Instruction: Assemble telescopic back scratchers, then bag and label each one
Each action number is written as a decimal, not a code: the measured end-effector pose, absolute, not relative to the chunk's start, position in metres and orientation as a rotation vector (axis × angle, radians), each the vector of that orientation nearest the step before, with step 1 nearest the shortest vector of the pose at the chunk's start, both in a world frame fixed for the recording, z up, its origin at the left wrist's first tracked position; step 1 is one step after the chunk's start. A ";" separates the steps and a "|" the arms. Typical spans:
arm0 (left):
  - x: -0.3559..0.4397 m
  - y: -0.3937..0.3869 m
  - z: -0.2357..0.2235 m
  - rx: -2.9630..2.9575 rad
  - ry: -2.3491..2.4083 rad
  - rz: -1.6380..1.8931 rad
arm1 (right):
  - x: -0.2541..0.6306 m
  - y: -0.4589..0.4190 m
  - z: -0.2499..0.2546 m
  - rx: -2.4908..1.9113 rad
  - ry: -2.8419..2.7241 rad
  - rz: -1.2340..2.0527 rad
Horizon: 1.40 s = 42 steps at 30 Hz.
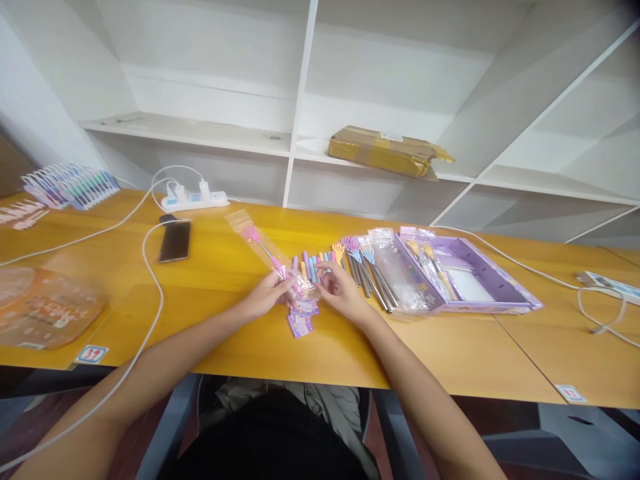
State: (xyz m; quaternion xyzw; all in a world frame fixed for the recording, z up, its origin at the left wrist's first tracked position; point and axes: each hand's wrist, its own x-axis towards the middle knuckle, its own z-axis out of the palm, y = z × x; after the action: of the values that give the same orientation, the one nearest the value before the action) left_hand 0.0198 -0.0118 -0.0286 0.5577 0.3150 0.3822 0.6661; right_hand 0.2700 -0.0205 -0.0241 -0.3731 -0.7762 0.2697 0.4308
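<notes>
A pink back scratcher (273, 259) lies inside a long clear plastic bag (240, 221), its clawed head at the far end. My left hand (267, 293) is closed around the near end of the bag and the pink handle. My right hand (343, 291) has its fingers curled at the bag's near end, apparently pinching the plastic. Printed purple cards (300, 323) lie on the table just below my hands. Behind them is a row of coloured handle grips (313, 263), partly hidden by my right hand. Several back scratchers with metal rods (367, 270) lie to the right.
Clear bags (400, 273) lie beside a purple display box (493, 303) with scratchers inside. A phone (175, 241), power strip (195, 201), white cable (161, 293) and orange bag (55, 310) are at left. A taped parcel (385, 150) sits on the shelf.
</notes>
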 end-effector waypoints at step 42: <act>0.022 -0.025 -0.026 1.613 0.624 0.622 | 0.261 -0.027 -0.011 -0.940 -2.191 0.840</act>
State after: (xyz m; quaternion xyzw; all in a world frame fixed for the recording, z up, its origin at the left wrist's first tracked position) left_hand 0.0220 -0.0252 -0.0256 0.6978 0.2701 0.2691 0.6064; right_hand 0.2605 -0.0272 -0.0112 -0.3544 -0.8262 0.3170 0.3022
